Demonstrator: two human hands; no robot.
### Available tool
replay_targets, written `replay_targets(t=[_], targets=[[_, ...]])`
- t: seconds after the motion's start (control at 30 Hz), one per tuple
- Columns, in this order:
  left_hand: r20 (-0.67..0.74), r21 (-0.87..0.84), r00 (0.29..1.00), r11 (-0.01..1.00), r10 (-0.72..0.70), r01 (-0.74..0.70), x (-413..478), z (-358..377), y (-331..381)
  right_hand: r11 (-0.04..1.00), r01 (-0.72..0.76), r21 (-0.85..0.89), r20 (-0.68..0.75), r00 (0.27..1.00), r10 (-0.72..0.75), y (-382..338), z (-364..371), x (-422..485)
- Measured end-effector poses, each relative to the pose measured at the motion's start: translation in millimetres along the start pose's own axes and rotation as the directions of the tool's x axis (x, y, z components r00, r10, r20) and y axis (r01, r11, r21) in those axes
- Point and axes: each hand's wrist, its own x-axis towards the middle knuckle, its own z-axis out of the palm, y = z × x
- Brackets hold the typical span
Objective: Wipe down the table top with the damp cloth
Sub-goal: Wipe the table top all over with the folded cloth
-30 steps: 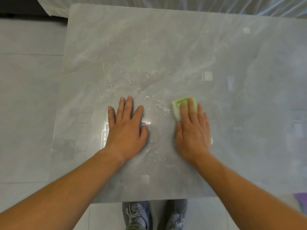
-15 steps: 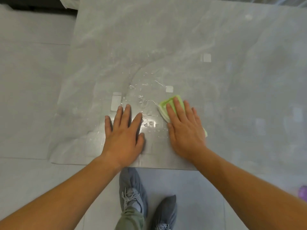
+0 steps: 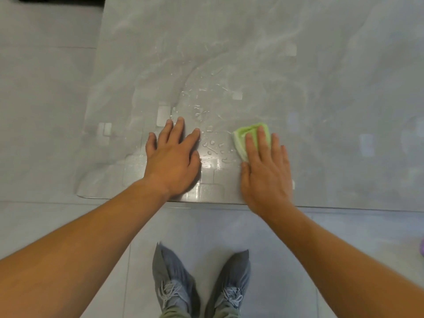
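The glossy grey marble table top (image 3: 252, 53) fills the upper view, its near edge running below my hands. My right hand (image 3: 265, 171) lies flat on a folded light-green damp cloth (image 3: 243, 138) and presses it onto the surface near that edge; only the cloth's far left part shows past my fingers. My left hand (image 3: 173, 157) rests palm down, fingers spread, on the table to the cloth's left, holding nothing. Water droplets (image 3: 213, 145) sit on the surface between the two hands and streak away beyond them.
My two feet in grey shoes (image 3: 199, 285) stand on the pale tiled floor just before the table's near edge. The table's left edge (image 3: 91, 111) drops to floor tiles. A small purple object (image 3: 421, 247) peeks in at the right border.
My right hand has slid the cloth back to the right after it had come toward the near edge, widening the gap between the hands. The view has tilted down, showing both shoes.
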Motion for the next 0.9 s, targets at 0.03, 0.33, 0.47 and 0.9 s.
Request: replay_targets(t=[0.03,0.33,0.47,0.9], targets=[[0.000,-0.010,1.000,1.000,0.012,-0.012,0.0,-1.5,-2.7,0.998,0.066,-0.007,0.007,0.998,-0.066,-9.4,4.3,-0.2],[-0.089,-0.016,0.994,0.997,0.070,-0.072,-1.8,-15.0,-45.5,0.999,0.030,-0.011,-0.058,0.998,-0.030,-40.9,8.7,41.9],[-0.030,0.049,0.999,0.998,0.030,-0.029,-0.7,-10.8,-56.3,0.936,0.343,-0.084,0.056,0.939,-0.339,-35.1,13.5,10.9],[-0.032,0.023,0.993,0.993,0.114,-0.113,3.4,-20.9,-79.9,0.874,0.479,-0.077,0.089,0.877,-0.473,-50.5,17.5,8.3]])
